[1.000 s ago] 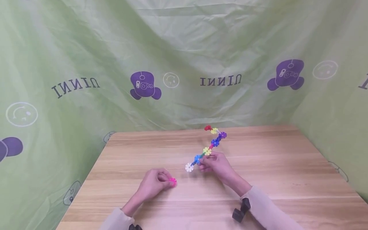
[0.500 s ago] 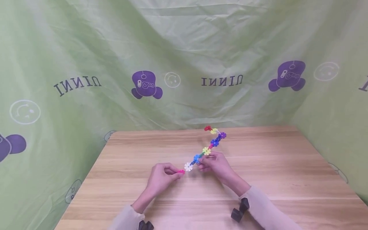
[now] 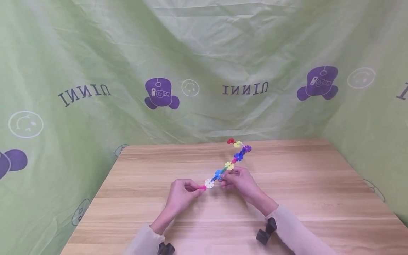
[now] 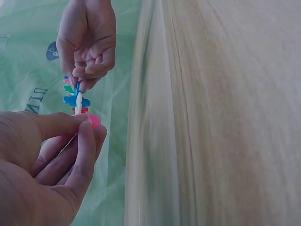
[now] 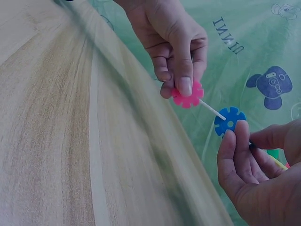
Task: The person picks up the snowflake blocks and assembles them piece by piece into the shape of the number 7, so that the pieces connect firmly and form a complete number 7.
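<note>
A pink notched plastic disc [image 5: 189, 98] is pinched between thumb and fingers of my left hand [image 3: 182, 193]. Its edge meets the white disc [image 3: 209, 183] that ends a chain of colourful snowflake discs; whether the slots are fully engaged I cannot tell. In the right wrist view the white disc appears edge-on between the pink disc and a blue disc [image 5: 230, 121]. My right hand [image 3: 239, 182] pinches the chain near its blue discs. From there the chain runs up and away through a yellow disc [image 3: 229, 165] and a purple disc [image 3: 247, 148] to a red disc [image 3: 231, 141].
Both hands are over a wooden table [image 3: 153, 163]. A green printed cloth [image 3: 204, 46] hangs behind it and along both sides. Black wrist mounts [image 3: 266, 232] sit on the sleeves.
My left hand has moved right and slightly away, bringing the pink disc from apart to against the white disc. The right hand and chain have barely moved.
</note>
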Motion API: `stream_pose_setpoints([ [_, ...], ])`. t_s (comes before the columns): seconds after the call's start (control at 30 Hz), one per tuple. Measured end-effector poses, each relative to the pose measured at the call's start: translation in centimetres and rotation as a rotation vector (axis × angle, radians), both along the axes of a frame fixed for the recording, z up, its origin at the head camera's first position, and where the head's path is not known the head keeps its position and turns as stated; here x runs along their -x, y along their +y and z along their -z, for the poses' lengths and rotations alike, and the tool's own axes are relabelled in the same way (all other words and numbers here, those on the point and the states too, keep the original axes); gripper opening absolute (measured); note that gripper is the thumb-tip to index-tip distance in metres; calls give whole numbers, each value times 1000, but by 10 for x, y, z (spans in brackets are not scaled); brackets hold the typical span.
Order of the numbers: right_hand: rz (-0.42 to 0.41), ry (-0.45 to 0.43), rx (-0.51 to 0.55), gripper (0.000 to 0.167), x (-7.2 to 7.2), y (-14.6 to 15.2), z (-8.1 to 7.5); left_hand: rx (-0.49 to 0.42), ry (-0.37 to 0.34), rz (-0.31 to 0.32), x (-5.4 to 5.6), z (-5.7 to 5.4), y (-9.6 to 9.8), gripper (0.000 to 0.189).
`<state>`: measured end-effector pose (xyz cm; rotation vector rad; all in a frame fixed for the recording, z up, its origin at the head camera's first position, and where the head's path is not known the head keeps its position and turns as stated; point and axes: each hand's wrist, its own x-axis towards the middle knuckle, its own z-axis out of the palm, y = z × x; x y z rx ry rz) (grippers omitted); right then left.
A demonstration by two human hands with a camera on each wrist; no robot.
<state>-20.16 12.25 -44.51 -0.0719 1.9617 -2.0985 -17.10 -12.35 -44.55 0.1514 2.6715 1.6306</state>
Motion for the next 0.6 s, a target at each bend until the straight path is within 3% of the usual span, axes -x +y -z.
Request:
stream_pose_setpoints([
  [0.37, 11, 11, -1, 24, 0, -6, 4, 108, 69, 6, -2, 1, 10, 5],
  [0.6, 29, 3, -25, 23, 0, -6, 5, 119, 110, 18, -1, 0, 12, 4],
])
